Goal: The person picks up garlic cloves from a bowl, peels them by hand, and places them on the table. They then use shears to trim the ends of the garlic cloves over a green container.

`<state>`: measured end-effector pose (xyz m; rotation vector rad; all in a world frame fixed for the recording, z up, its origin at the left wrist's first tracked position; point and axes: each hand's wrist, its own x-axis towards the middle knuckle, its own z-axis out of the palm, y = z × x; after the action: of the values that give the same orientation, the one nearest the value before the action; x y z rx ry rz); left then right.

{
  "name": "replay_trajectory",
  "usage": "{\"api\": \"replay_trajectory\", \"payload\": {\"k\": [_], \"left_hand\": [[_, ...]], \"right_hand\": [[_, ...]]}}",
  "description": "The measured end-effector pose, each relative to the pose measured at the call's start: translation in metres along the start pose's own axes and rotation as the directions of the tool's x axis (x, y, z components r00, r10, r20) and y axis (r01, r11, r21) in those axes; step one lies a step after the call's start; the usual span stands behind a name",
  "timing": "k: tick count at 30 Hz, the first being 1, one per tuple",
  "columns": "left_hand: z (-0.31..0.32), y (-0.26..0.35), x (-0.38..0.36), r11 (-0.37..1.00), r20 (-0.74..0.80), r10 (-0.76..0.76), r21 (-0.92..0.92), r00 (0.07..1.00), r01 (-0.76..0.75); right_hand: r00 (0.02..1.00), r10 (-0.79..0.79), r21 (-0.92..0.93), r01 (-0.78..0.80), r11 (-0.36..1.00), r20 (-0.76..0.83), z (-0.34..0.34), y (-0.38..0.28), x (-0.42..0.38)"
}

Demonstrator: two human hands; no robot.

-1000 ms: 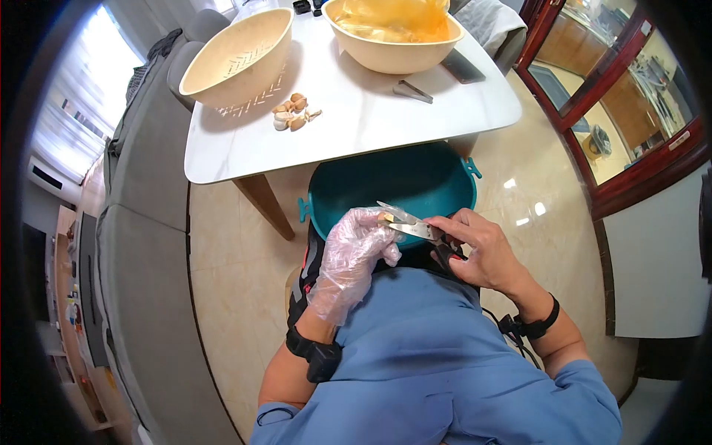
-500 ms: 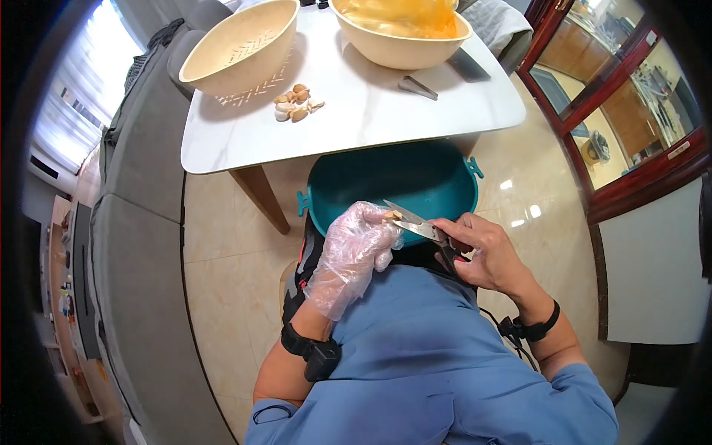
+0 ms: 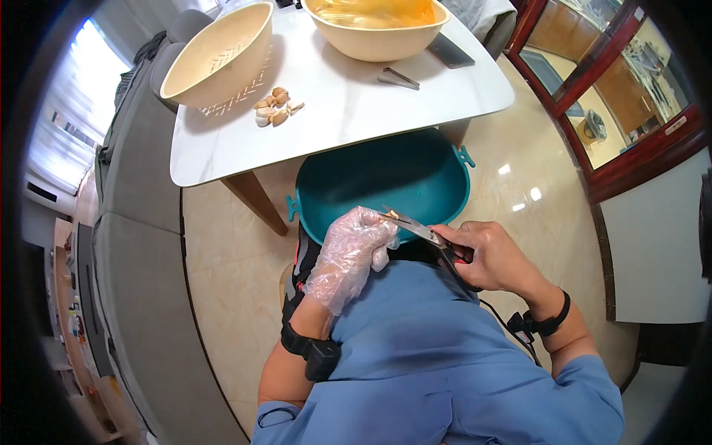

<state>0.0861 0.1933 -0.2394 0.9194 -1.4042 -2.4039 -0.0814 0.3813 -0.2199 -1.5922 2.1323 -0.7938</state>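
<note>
My left hand [image 3: 348, 248], in a clear plastic glove, pinches a small garlic clove [image 3: 386, 216] at its fingertips. My right hand [image 3: 493, 256] grips a pair of scissors [image 3: 415, 227] by the black handles, with the blades meeting the clove. Both hands work just over the near rim of a teal basin [image 3: 445, 200] that stands on the floor under the table edge. A small pile of garlic cloves [image 3: 274, 107] lies on the white table [image 3: 334, 111].
On the table stand a beige colander bowl [image 3: 215, 55] at the left and a beige bowl [image 3: 374, 26] with a yellow bag at the back. A metal tool [image 3: 397, 77] and a dark phone [image 3: 450, 50] lie nearby. A wood cabinet [image 3: 608, 96] stands at the right.
The scissor blades have closed in on the clove held in my gloved left hand. The view has shifted slightly, and both hands stay over the basin rim.
</note>
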Motion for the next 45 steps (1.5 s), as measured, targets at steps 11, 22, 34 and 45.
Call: {"api": "replay_trajectory", "payload": {"k": [11, 22, 34, 45], "left_hand": [[0.006, 0.004, 0.001, 0.997, -0.033, -0.079, 0.016, 0.996, 0.080], [0.009, 0.009, 0.001, 0.993, -0.061, -0.090, 0.068, 0.994, 0.095], [0.011, 0.008, -0.008, 0.925, -0.036, 0.149, 0.357, 0.988, -0.127], [0.007, -0.001, -0.011, 0.901, 0.001, 0.310, 0.318, 0.951, -0.294]], "right_hand": [[0.948, 0.235, 0.169, -0.272, 0.947, 0.213, -0.008, -0.010, -0.003], [0.924, 0.258, 0.272, -0.335, 0.902, 0.282, -0.010, -0.005, 0.000], [0.959, 0.243, 0.502, -0.140, 0.853, -0.145, -0.001, -0.016, 0.026], [0.964, 0.263, 0.819, -0.184, 0.543, 0.041, 0.024, -0.022, 0.065]]}}
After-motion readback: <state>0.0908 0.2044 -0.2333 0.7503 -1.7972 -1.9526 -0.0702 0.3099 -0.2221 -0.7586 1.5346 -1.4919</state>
